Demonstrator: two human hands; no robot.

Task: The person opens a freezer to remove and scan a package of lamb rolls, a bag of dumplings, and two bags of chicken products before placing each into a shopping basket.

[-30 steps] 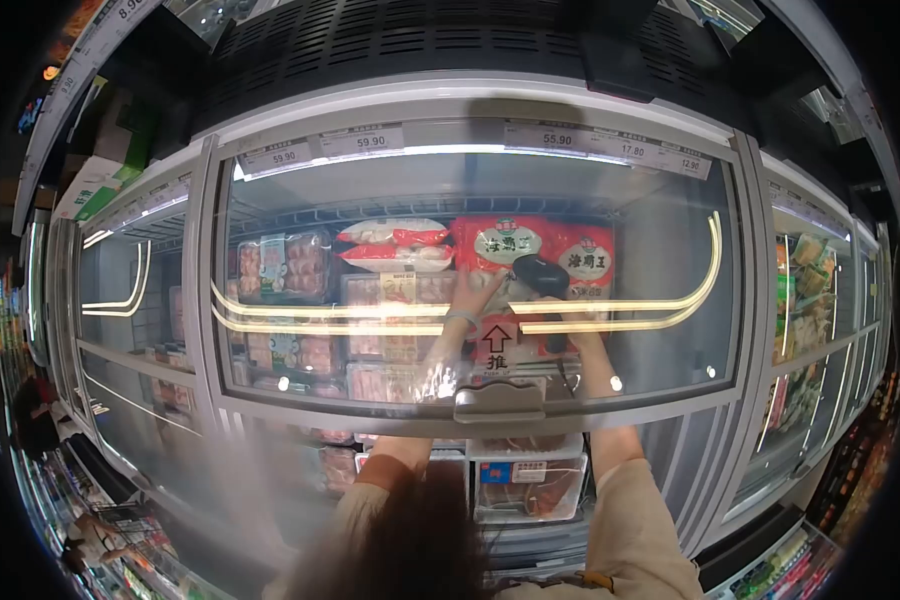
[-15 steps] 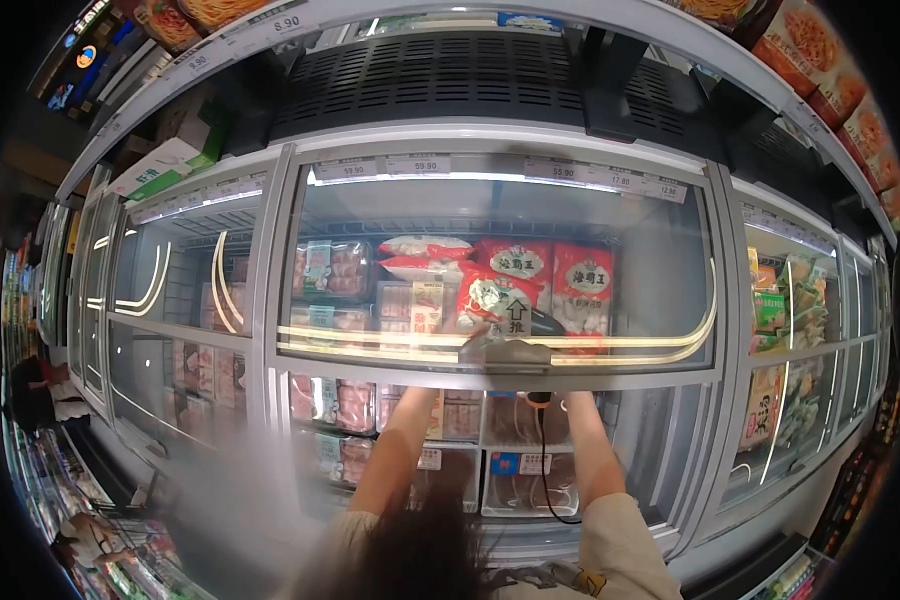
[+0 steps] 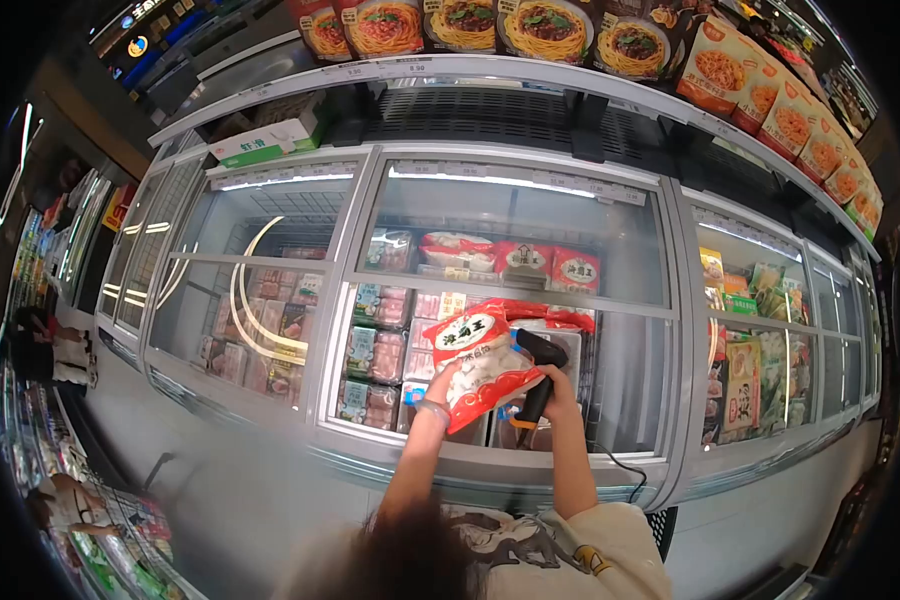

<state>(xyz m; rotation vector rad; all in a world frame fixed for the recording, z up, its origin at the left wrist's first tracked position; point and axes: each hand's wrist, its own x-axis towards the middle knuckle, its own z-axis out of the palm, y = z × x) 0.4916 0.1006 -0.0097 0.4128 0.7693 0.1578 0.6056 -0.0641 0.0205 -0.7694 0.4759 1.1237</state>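
My left hand [image 3: 436, 398] is closed on the lower left side of a red and white frozen food bag [image 3: 478, 362], which is tilted in front of me. White pieces show through the bag's clear window. My right hand [image 3: 558, 391] is closed round the handle of a black barcode scanner [image 3: 542, 347] with a cord trailing from it. The scanner's head is against or very close to the bag's right side. Both hands are above the open front part of the chest freezer [image 3: 625, 385].
Beneath the sliding glass lid [image 3: 430, 210] lie more red bags [image 3: 575, 268] and packed meat trays [image 3: 372, 352]. Pasta boxes [image 3: 548, 28] line the shelf above. A neighbouring freezer section [image 3: 750, 390] is on the right. Shopping goods [image 3: 90, 510] show at the lower left.
The red and white bag has come out of the freezer into my left hand. The scanner is now raised beside it. My view has moved, showing more of the upper shelf.
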